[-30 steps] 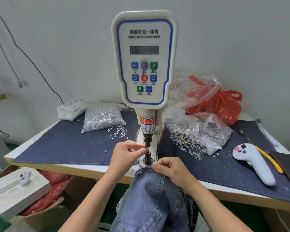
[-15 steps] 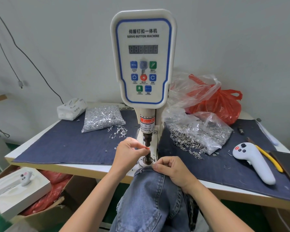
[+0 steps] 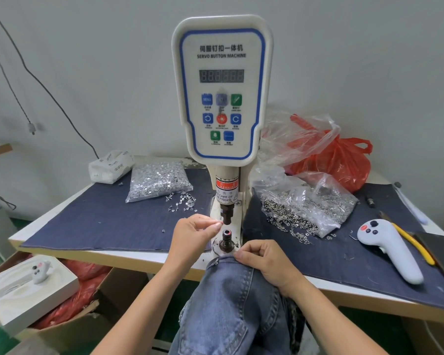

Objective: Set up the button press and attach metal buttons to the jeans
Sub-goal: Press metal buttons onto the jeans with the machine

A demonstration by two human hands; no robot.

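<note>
The white servo button machine (image 3: 222, 93) stands at the table's middle, its upper die (image 3: 227, 213) above the lower die (image 3: 226, 239). My left hand (image 3: 193, 237) pinches a small metal piece (image 3: 217, 222) beside the upper die, just left of it. My right hand (image 3: 263, 262) grips the waistband edge of the blue jeans (image 3: 236, 303) at the table's front edge, just right of the lower die. A bag of silver tacks (image 3: 159, 180) lies to the left, a bag of metal buttons (image 3: 308, 208) to the right.
A dark blue cloth (image 3: 108, 221) covers the table. A white handheld controller (image 3: 390, 249) and a yellow-handled tool (image 3: 410, 242) lie at the right. A red plastic bag (image 3: 344, 162) sits behind. A white tissue pack (image 3: 110, 166) is back left. A cardboard box (image 3: 69, 319) stands below left.
My left hand has lifted slightly from the lower die toward the upper die, still pinching the small piece. My right hand and the jeans have stayed in place.
</note>
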